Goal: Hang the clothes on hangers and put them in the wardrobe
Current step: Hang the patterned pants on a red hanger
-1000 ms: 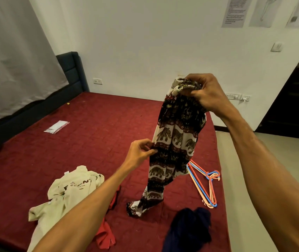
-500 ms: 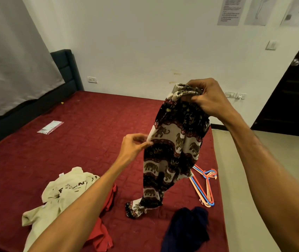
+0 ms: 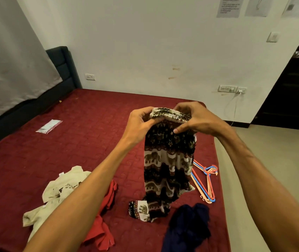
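Elephant-print trousers (image 3: 167, 166), black, white and maroon, hang over the red bed (image 3: 72, 142). Their lower end trails on the cover. My left hand (image 3: 141, 122) grips the gathered waistband at its left end. My right hand (image 3: 198, 119) grips the same waistband at its right end, thumb pressed on the front of the cloth. A bundle of thin plastic hangers (image 3: 207, 180), orange, red and blue, lies on the bed just right of the trousers and is partly hidden behind them. No wardrobe is in view.
On the bed near me lie a cream garment (image 3: 57, 191), a red garment (image 3: 105, 224) and a dark blue garment (image 3: 188, 228). A small plastic packet (image 3: 49, 126) lies further left. A dark door (image 3: 294, 79) stands at the right, tiled floor (image 3: 265, 160) beside the bed.
My left hand rose from the trousers' side up to the waistband. My right hand came lower with the waistband, so both hands now hold it together.
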